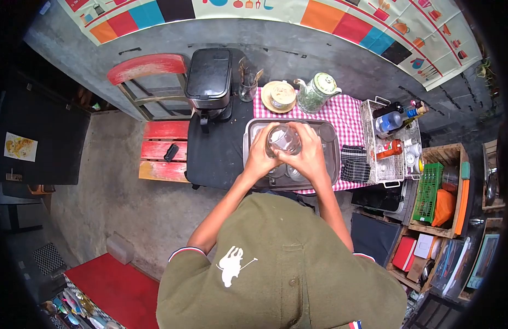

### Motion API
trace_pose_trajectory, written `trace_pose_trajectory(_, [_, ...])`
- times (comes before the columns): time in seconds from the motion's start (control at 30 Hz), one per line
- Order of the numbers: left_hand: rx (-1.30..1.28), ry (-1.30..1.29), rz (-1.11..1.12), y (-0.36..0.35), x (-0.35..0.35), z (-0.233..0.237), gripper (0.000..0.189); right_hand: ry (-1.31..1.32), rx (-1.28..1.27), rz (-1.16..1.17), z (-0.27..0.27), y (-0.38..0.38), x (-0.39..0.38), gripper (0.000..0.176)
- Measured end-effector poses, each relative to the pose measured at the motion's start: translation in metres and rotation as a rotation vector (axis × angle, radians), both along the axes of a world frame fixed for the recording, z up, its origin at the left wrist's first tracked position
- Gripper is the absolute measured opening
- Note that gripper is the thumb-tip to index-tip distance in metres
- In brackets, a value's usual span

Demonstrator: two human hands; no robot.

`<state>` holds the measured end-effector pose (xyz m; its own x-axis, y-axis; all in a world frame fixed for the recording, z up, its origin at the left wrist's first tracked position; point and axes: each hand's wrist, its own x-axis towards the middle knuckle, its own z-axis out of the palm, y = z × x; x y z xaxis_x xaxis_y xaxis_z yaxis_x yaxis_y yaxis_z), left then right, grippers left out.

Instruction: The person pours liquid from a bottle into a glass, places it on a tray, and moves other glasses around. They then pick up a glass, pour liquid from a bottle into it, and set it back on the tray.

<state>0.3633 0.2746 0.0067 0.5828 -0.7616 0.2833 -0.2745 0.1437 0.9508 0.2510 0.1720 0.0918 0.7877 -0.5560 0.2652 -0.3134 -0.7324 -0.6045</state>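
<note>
Taking the glass in my hands as the centre of the clock, the black tabletop [215, 156] spreads out under everything. The red-painted chair [163, 148] stands at nine, a small black object [170, 152] on its seat. A pink-and-white checked cloth [350, 114] covers the tabletop's right part, reaching from twelve round to five. On it lies the tray [253, 129], directly below my hands. The wire rack [378, 174], holding bottles, is at three, and the black machine [208, 77] stands at ten. The green patterned teapot [318, 94] is at one, its spout towards the cup [283, 95], which sits on its saucer [269, 104] at twelve. At eleven is a glass jar [247, 92] of utensils. A dark checked cloth [354, 164] lies just beyond the tray, between three and four.

I hold the clear glass [283, 139] over the tray, my left hand [259, 151] and right hand [307, 151] curved around opposite sides, fingers bent against it and thumbs near each other on my side. More glasses [294, 172] stand on the tray around five and six, with another [327, 132] near three.
</note>
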Motion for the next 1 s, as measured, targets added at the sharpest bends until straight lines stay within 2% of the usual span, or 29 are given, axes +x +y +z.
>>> trace_pose_trajectory(0.4, [-0.008, -0.026, -0.009, 0.000, 0.000, -0.005, 0.084, 0.013, 0.038, -0.009, -0.010, -0.004, -0.002, 0.067])
trace_pose_trajectory(0.5, [-0.013, 0.000, -0.006, 0.000, -0.002, -0.004, 0.087, -0.002, -0.026, 0.007, -0.005, -0.002, -0.002, 0.064])
trace_pose_trajectory(1.0, [0.004, -0.019, 0.012, -0.002, 0.002, -0.007, 0.088, 0.011, -0.010, 0.033, -0.006, -0.007, 0.003, 0.062])
